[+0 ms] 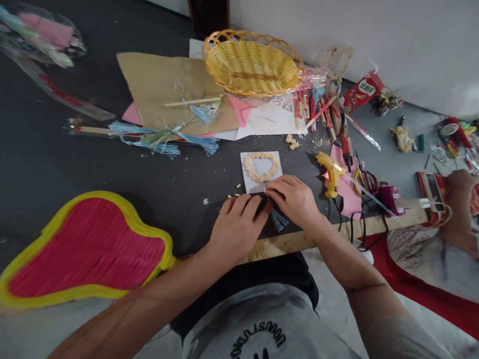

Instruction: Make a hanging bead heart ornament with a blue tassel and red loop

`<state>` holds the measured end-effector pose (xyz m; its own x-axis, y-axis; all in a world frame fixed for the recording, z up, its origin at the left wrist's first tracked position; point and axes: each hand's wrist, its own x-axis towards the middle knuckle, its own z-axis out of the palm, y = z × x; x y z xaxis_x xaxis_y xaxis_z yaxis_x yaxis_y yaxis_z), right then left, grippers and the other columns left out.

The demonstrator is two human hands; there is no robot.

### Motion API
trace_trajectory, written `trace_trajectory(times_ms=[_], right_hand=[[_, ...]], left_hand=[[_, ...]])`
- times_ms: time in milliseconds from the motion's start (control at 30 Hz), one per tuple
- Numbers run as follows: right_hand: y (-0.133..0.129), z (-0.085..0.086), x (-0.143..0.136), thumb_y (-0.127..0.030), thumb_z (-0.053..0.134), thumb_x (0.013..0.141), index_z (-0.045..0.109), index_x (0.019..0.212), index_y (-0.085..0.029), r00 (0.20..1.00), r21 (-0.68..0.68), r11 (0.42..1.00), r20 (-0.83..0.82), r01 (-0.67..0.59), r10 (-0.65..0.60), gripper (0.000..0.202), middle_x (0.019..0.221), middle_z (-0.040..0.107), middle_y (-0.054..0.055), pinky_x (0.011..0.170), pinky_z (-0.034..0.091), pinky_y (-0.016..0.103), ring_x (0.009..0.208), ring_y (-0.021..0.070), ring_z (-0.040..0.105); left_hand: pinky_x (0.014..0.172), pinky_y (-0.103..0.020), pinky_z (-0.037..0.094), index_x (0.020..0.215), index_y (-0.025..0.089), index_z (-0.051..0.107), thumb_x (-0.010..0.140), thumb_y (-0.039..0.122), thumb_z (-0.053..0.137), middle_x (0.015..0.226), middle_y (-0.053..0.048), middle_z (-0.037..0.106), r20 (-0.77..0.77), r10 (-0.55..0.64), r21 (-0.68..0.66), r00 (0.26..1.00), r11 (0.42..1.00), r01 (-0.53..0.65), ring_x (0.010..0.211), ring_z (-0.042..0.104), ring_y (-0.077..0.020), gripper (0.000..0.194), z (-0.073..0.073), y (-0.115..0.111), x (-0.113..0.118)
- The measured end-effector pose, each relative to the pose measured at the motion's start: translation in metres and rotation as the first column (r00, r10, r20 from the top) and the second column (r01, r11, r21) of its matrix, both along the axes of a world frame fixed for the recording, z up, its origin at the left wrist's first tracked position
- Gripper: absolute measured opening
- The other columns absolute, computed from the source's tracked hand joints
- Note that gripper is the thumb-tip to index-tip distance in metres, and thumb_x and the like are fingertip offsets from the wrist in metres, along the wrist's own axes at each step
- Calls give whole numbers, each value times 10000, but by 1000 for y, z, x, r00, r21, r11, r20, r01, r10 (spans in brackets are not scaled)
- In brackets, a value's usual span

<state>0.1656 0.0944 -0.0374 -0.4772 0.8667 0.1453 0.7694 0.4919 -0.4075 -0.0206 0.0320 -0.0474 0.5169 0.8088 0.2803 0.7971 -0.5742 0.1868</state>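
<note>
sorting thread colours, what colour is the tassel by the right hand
The tassel is dusty blue, shown best in the head view.

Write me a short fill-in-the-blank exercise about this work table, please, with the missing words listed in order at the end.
1. The tassel beside the right hand is coloured ____.
2. The glue gun lies to the ____ of that hand.
3. The red panel has a ____ border.

Missing words: blue; right; yellow.
</note>
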Motion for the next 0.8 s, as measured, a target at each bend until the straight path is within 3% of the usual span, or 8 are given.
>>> trace_trajectory(times_ms=[367, 800], right_hand=[[-1, 1, 3, -281, 516, 1003, 705, 960, -247, 998, 18, 998, 12, -54, 54, 197, 969, 718, 56, 884, 542, 351, 933, 201, 659], [-1, 2, 0, -255, 498, 1008, 708, 950, -237, 999, 21, 999, 37, -25, 25, 219, 964, 738, 53, 850, 537, 339, 920, 196, 664]], left_hand=[[824, -414, 438, 1217, 210, 673, 947, 152, 507, 1117, -91, 658, -20, 2, 38, 1000, 999, -1, 1004, 549, -262, 323, 2, 1, 0], [820, -415, 451, 1213, 221, 682, 958, 161, 485, 1138, -87, 670, -23, -1, 55, 1000, 998, 3, 1008, 562, -261, 328, 2, 1, 0]])
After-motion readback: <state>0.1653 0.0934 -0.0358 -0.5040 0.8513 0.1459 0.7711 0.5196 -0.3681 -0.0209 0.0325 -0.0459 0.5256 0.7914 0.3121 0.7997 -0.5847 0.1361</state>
